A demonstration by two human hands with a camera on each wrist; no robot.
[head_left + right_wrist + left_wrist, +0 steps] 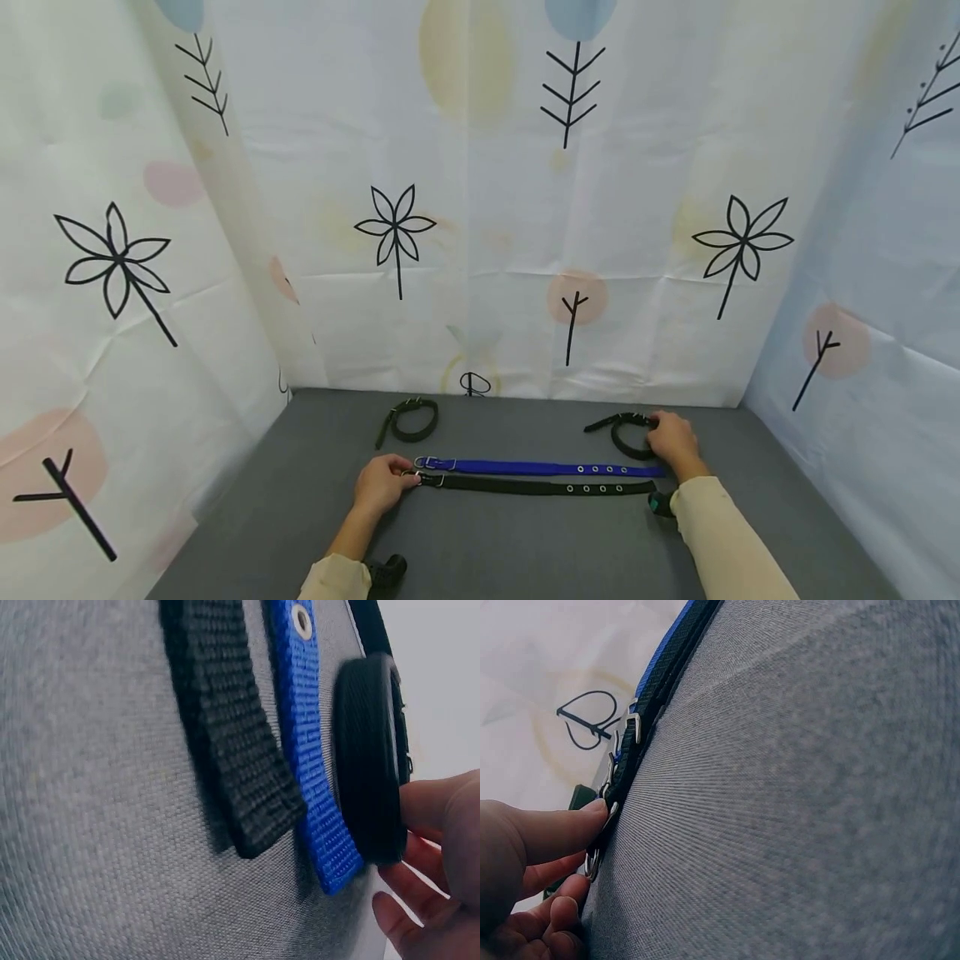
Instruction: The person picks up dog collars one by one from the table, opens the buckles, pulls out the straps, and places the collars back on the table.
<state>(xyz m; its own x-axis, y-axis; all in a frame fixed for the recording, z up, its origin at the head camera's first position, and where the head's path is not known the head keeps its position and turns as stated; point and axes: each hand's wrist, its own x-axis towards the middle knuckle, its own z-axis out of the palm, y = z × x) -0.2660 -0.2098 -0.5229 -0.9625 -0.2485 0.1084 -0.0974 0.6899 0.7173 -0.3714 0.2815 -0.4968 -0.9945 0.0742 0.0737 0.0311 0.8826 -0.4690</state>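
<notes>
In the head view, a black nylon collar (510,486) lies stretched out on the grey table, with a blue collar (510,467) alongside it on the far side. Both have metal buckles at the left and eyelets toward the right. My left hand (378,483) pinches the black collar's buckle end, its thumb (570,829) at the metal hardware. At the back right, my right hand (675,440) holds the edge of a coiled dark collar (367,757) between thumb and fingers. The flat collars' free ends, black (232,742) and blue (304,735), lie near that coil.
Another coiled dark collar (414,438) rests at the back left of the grey table (525,550). Patterned white fabric (480,250) hangs behind the table and along both sides. A dark wrist device (386,573) sits by the left sleeve.
</notes>
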